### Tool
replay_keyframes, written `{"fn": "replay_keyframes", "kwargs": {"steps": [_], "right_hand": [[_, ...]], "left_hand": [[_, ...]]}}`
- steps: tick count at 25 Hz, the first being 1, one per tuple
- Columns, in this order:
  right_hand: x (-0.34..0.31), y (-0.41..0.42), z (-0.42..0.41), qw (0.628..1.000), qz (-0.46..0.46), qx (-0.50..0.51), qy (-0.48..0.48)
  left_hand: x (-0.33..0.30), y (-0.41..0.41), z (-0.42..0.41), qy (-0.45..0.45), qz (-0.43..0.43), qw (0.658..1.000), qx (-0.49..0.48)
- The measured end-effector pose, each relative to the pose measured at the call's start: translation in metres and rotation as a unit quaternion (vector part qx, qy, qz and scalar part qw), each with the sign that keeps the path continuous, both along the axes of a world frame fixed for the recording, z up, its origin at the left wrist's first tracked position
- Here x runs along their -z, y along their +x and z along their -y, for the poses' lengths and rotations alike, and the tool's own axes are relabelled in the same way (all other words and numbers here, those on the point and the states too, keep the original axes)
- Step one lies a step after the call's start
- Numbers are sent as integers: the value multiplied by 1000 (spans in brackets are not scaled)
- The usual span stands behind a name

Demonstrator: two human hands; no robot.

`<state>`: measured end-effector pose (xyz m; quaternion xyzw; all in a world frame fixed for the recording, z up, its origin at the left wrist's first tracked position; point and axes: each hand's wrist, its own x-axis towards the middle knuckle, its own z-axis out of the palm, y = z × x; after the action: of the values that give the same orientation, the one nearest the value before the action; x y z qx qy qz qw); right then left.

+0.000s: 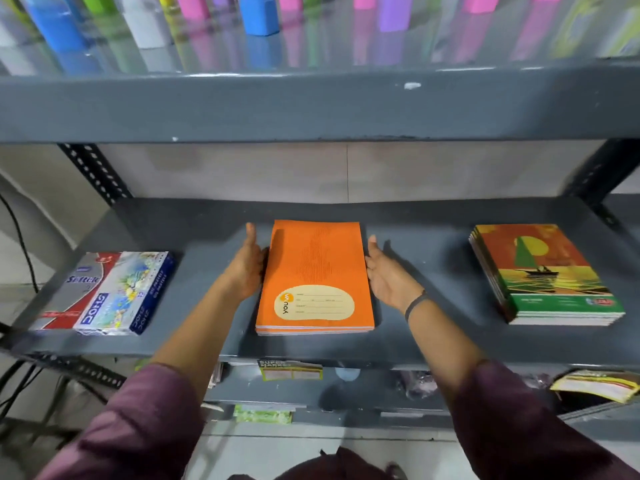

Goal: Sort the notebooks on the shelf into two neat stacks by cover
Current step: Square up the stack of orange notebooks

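A grey metal rack (311,109) fills the view, its painted front edge chipped in a few spots. Its middle shelf (415,258) is dark grey and lit evenly from above. Behind that shelf runs a pale tiled wall (277,171) with one thin vertical joint. Slotted black uprights (93,171) slant at the shelf's back corners. Above the shelf, a glossy top board (346,53) mirrors a blurred row of coloured bottles (258,13). Below the shelf, a lower tier (346,393) holds loose paper packets. Left of the shelf, black cables (20,237) hang against the wall. Under it lies a light tiled floor (311,452).
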<state>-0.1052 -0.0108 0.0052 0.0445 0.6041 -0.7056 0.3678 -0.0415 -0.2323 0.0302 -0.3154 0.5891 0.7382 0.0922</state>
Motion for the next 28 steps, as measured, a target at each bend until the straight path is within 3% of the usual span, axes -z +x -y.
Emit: {"fn": "replay_keyframes", "kwargs": {"steps": [3, 7, 10, 13, 15, 19, 23, 28], "right_hand": [[17, 23, 2, 999, 17, 7, -32], [19, 35, 3, 999, -27, 21, -24], [13, 44, -16, 981, -137, -101, 92], [12, 59, -23, 886, -251, -213, 326], [11, 64, -15, 829, -281, -234, 422], [4, 55, -2, 821, -277, -222, 448], [-3, 57, 2, 797, -264, -225, 495], [-4, 63, 3, 782, -268, -196, 527]], "left_hand": [[18, 42, -3, 36, -37, 999, 11], [22, 62, -16, 40, -54, 998, -11], [19, 79, -18, -123, -47, 985, 109], [28, 92, -14, -355, 10, 897, 264], [30, 87, -18, -444, 55, 858, 252], [30, 72, -24, -503, 71, 832, 223], [33, 78, -22, -527, 21, 828, 188], [35, 82, -18, -548, 20, 817, 180]]}}
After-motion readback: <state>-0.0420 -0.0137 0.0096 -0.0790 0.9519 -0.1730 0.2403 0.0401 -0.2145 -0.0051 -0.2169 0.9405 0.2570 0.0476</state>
